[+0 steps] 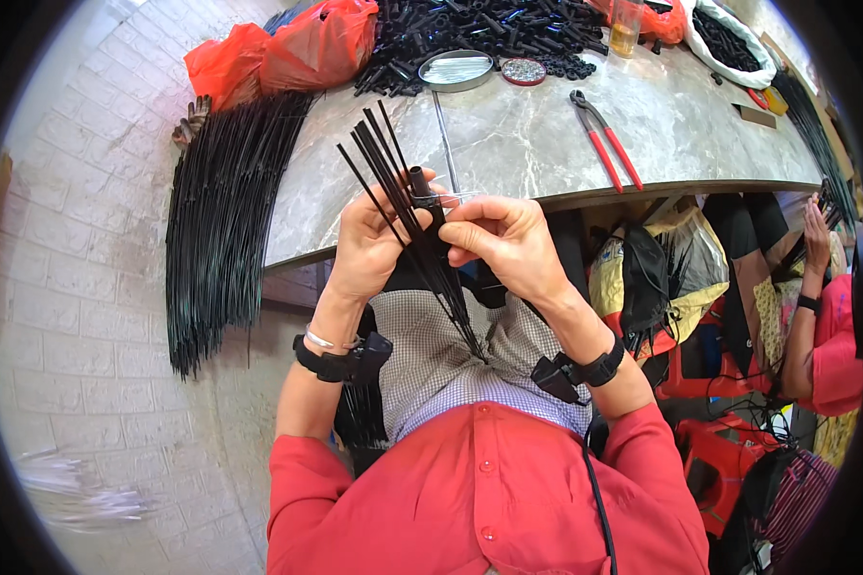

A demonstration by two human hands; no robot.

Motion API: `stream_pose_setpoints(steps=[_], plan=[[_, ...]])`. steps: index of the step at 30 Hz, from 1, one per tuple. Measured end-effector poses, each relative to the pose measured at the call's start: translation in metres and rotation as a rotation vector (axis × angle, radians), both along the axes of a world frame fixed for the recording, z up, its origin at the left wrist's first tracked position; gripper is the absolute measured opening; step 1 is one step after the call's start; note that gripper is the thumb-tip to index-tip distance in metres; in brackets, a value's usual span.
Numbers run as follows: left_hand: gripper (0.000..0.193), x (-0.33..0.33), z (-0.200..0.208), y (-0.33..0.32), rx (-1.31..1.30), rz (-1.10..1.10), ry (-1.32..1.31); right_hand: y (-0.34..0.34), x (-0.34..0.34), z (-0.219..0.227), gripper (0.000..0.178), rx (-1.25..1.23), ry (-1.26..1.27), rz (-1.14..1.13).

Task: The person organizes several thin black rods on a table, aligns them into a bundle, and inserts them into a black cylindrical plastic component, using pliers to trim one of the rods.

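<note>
My left hand (pixel 366 238) is closed around a small bundle of thin black rods (pixel 380 153), which look like umbrella ribs. They fan out at the top and run down together toward my lap. Beside them, between my hands, stands a short black tube (pixel 417 180) with an open top end. A fine, pale wire (pixel 464 195) crosses near the tube and sticks out toward my right hand (pixel 508 235). Thumb and forefinger of that hand are pinched together at the wire, close to the tube. The exact spot where the fingertips meet is partly hidden.
On the grey table (pixel 537 134) lie red-handled pliers (pixel 604 142), a round tin (pixel 456 71) of pale rods, a small red-rimmed dish (pixel 524 71) and a heap of black parts (pixel 489 29). More rods (pixel 230 220) hang off the left edge. A co-worker's arm (pixel 804 316) is at right.
</note>
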State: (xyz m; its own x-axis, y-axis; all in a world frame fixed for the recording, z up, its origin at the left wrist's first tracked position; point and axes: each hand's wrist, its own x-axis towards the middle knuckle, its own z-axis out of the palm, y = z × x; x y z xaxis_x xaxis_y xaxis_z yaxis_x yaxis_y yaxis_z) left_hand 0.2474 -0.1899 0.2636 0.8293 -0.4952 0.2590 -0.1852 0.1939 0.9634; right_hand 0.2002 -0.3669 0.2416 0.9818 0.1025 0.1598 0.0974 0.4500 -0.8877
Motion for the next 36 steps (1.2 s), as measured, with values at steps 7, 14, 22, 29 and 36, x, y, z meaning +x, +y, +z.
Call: stream_pose_setpoints(steps=[7, 14, 22, 29, 36], plan=[[0.040, -0.002, 0.004, -0.004, 0.020, 0.000, 0.026, -0.008, 0.006, 0.001, 0.013, -0.112, 0.040, 0.007], [0.036, 0.003, 0.003, 0.006, 0.048, -0.089, -0.019, -0.014, 0.009, 0.002, 0.018, -0.117, 0.127, 0.103], [0.048, -0.001, -0.006, -0.001, -0.153, -0.126, 0.107, 0.003, -0.008, 0.005, 0.015, -0.134, -0.037, -0.106], [0.047, 0.001, -0.009, 0.001, -0.188, -0.137, 0.081, 0.007, -0.009, 0.004, 0.011, -0.260, -0.141, -0.225], [0.043, 0.001, -0.009, 0.001, -0.177, -0.124, 0.095, 0.007, -0.007, 0.004, 0.013, -0.236, -0.080, -0.211]])
